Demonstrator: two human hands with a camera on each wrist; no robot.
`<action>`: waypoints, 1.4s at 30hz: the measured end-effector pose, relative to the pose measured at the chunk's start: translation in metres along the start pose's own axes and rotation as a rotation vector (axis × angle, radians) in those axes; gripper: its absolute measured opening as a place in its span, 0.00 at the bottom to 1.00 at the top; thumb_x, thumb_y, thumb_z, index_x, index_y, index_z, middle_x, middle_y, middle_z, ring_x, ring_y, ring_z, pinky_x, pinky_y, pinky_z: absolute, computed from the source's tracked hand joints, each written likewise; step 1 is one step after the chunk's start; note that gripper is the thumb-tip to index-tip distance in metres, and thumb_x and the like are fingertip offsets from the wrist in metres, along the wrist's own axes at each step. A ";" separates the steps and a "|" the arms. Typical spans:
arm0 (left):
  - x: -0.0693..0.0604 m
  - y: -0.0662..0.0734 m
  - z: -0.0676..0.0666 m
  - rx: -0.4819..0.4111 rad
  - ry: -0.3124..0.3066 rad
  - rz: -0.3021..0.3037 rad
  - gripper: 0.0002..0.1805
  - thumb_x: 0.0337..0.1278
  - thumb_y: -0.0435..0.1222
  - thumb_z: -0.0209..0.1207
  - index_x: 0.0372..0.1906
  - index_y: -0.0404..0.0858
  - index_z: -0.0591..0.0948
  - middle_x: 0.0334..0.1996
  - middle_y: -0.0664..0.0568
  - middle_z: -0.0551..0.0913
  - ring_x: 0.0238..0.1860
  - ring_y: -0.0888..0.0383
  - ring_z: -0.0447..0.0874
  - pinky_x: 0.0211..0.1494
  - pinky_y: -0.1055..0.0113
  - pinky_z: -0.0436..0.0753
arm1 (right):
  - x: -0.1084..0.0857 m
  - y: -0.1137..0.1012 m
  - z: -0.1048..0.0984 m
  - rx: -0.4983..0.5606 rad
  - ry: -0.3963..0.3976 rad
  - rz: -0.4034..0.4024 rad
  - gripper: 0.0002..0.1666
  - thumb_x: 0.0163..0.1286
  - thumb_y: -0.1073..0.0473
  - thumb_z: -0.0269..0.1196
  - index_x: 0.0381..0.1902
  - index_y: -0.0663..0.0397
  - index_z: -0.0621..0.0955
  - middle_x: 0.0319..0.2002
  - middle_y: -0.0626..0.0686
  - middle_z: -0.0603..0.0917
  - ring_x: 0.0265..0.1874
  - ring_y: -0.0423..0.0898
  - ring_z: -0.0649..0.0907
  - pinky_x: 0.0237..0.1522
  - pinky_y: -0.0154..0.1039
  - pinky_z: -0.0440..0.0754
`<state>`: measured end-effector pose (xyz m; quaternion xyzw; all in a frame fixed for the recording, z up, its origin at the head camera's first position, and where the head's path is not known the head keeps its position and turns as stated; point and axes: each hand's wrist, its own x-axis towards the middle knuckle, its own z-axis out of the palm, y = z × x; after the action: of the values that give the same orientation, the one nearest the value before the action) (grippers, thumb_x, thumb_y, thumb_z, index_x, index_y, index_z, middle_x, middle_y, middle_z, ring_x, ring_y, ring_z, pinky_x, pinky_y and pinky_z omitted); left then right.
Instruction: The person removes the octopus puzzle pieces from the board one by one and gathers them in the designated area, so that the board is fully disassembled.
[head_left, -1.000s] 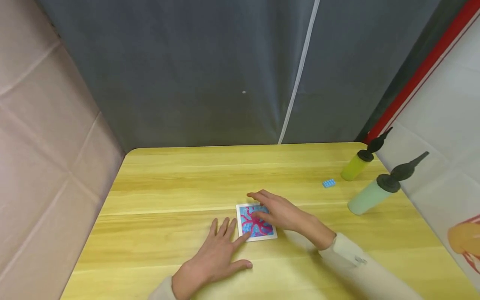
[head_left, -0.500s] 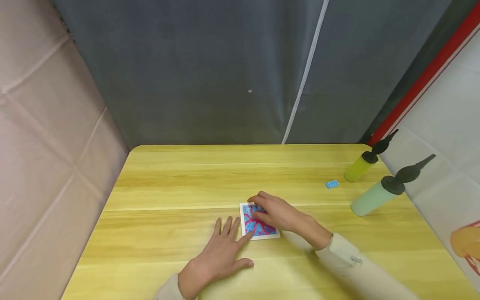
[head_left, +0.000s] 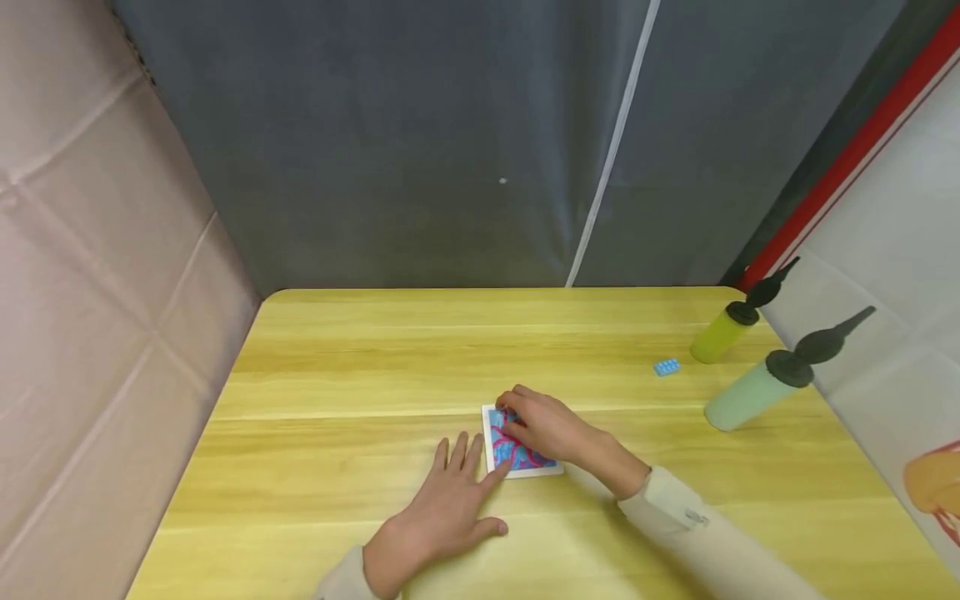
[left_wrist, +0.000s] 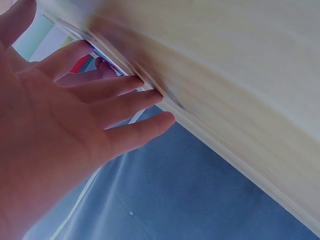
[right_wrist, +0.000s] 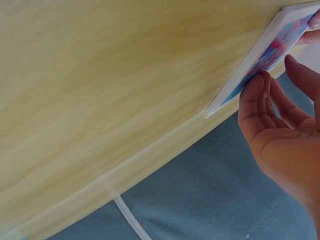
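Observation:
A square card (head_left: 525,472) with a pink branching figure on blue and a white border lies on the table. My left hand (head_left: 442,512), fingers spread, is at its lower left, index fingertip on the near edge of the card. Over the upper right of the card, my right hand (head_left: 551,429) bends its fingers down. The right wrist view shows the curled fingers (right_wrist: 252,92) touching the picture (right_wrist: 275,50), thumb apart from them; nothing is visible in the grasp. Seen from the left wrist, the left hand (left_wrist: 65,115) has straight, parted fingers.
On the right of the wooden table (head_left: 337,367) are a small light-blue studded brick (head_left: 667,367), a yellow-green bottle (head_left: 716,336) and a larger pale-green bottle (head_left: 750,397), both with black tops. A grey curtain (head_left: 375,150) hangs behind the table.
My right hand's fingers have curled in more over the card. The left hand stays spread beside it. The head view has shifted slightly, so the table items appear a little further right.

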<state>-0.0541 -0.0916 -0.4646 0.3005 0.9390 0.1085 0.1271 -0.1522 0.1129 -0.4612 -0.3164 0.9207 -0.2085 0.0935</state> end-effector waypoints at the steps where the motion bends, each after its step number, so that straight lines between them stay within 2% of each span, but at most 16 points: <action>1: 0.000 0.000 0.000 0.003 -0.005 -0.002 0.43 0.64 0.64 0.58 0.80 0.53 0.65 0.80 0.31 0.58 0.80 0.30 0.54 0.79 0.32 0.57 | 0.000 0.000 0.001 -0.002 -0.003 0.003 0.15 0.75 0.59 0.64 0.56 0.58 0.82 0.45 0.51 0.83 0.33 0.39 0.78 0.40 0.36 0.83; 5: 0.000 0.001 0.001 0.017 -0.022 -0.007 0.44 0.64 0.65 0.57 0.80 0.54 0.64 0.80 0.32 0.57 0.81 0.31 0.53 0.79 0.33 0.58 | 0.001 0.000 0.002 0.007 -0.019 0.021 0.13 0.75 0.59 0.64 0.53 0.58 0.82 0.43 0.50 0.81 0.31 0.38 0.76 0.36 0.32 0.80; 14: 0.000 0.000 0.001 0.016 -0.017 0.005 0.44 0.63 0.65 0.58 0.80 0.53 0.64 0.80 0.31 0.57 0.80 0.30 0.54 0.78 0.33 0.59 | 0.006 -0.007 -0.004 0.033 -0.054 0.078 0.10 0.73 0.62 0.66 0.49 0.59 0.81 0.39 0.51 0.79 0.29 0.41 0.74 0.33 0.33 0.78; 28: 0.001 0.001 -0.001 0.014 -0.008 0.009 0.44 0.63 0.65 0.58 0.80 0.52 0.65 0.79 0.29 0.57 0.80 0.28 0.54 0.78 0.33 0.59 | 0.011 -0.012 -0.007 0.053 -0.090 0.143 0.12 0.71 0.63 0.67 0.50 0.59 0.81 0.40 0.53 0.80 0.33 0.44 0.75 0.39 0.40 0.80; 32: 0.004 0.001 -0.003 0.020 -0.014 0.014 0.44 0.64 0.65 0.58 0.80 0.51 0.64 0.80 0.29 0.56 0.80 0.28 0.53 0.78 0.33 0.59 | 0.010 -0.014 -0.012 0.052 -0.088 0.133 0.12 0.72 0.64 0.67 0.50 0.61 0.81 0.39 0.53 0.79 0.32 0.45 0.75 0.39 0.40 0.80; 37: 0.006 0.002 -0.004 -0.004 -0.004 0.029 0.44 0.65 0.63 0.59 0.80 0.49 0.65 0.79 0.28 0.56 0.80 0.27 0.52 0.77 0.32 0.60 | 0.012 -0.014 -0.015 0.020 -0.071 0.110 0.07 0.75 0.66 0.61 0.47 0.63 0.82 0.36 0.52 0.78 0.28 0.44 0.75 0.32 0.35 0.79; 42: 0.006 0.003 -0.005 -0.016 -0.012 0.005 0.43 0.65 0.62 0.60 0.80 0.50 0.66 0.79 0.29 0.57 0.80 0.28 0.52 0.78 0.32 0.60 | 0.018 -0.016 -0.013 0.017 -0.076 0.132 0.08 0.76 0.69 0.55 0.46 0.62 0.82 0.34 0.52 0.78 0.26 0.43 0.74 0.29 0.33 0.76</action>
<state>-0.0589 -0.0866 -0.4602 0.3023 0.9367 0.1145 0.1348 -0.1613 0.0944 -0.4425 -0.2619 0.9335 -0.1976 0.1446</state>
